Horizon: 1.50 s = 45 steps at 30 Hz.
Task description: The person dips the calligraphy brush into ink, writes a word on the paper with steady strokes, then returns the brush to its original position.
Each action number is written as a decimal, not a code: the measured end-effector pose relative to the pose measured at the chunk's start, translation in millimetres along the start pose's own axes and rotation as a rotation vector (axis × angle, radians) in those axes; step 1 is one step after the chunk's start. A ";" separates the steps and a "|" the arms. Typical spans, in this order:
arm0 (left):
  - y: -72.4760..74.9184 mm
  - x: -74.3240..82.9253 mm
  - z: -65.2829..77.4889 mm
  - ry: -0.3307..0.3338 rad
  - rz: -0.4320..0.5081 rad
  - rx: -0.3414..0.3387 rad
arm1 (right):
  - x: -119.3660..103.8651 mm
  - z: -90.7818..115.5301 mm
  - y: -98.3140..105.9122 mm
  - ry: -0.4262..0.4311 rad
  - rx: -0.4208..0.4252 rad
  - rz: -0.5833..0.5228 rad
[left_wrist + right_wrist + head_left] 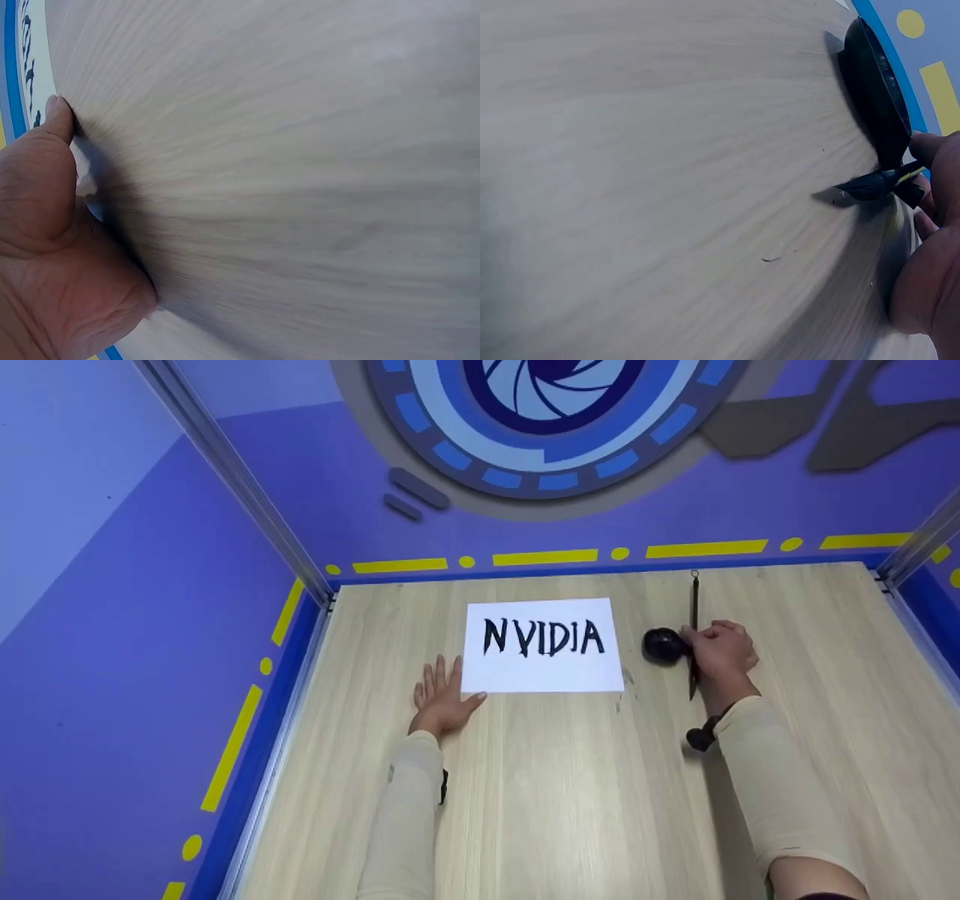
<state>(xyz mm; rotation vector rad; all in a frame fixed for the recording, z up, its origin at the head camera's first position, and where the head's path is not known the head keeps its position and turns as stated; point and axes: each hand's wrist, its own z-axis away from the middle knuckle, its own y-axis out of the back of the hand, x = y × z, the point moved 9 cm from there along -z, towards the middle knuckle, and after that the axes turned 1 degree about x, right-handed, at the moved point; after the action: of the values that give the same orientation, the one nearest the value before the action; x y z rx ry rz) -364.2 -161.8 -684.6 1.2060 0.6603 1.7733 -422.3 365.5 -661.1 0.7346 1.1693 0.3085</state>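
Note:
A white paper sheet [544, 675] with "NVIDIA" in black brush letters lies on the table. My left hand [444, 701] rests flat with fingers spread at the sheet's lower left corner; its thumb [60, 120] touches the edge. To the right of the sheet, my right hand [724, 656] pinches a dark writing brush [695, 600], its bristle end [866, 186] pointing towards the person and its hanging loop away. The brush crosses the short handle of a round black ink dish [663, 646]. Whether the fingers also grip that handle is partly hidden.
The light wooden table [547, 795] is bounded by a blue patterned back wall [525, 536] and a blue side wall [135, 660]. Small dark marks [627, 679] show on the wood beside the sheet. Each forearm wears a pale sleeve and a black wrist device.

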 end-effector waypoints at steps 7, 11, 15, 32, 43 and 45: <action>-0.6 1.8 -1.3 -0.001 -0.003 -0.003 | 0.7 -0.4 3.7 0.004 0.009 -0.011; -1.0 1.4 -2.3 0.002 0.006 0.000 | 0.2 -0.9 3.4 0.009 -0.009 -0.013; -2.2 1.4 -2.9 0.005 0.018 -0.012 | 2.3 -1.6 4.0 -0.018 -0.021 -0.017; 3.6 1.9 -2.2 -0.012 0.002 0.020 | -5.1 -2.0 9.9 0.012 -0.042 -0.055; 2.4 1.9 1.2 -0.013 0.016 0.023 | 1.3 0.5 8.9 -0.006 -0.112 -0.120; 0.9 2.2 1.4 -0.005 0.011 0.013 | 2.8 1.5 9.8 -0.006 -0.120 -0.125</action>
<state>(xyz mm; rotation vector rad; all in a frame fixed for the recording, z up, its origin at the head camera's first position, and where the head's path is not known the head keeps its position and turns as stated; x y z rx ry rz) -363.7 -160.4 -682.3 1.2245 0.6648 1.7775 -418.4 373.8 -656.3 0.5547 1.1748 0.2695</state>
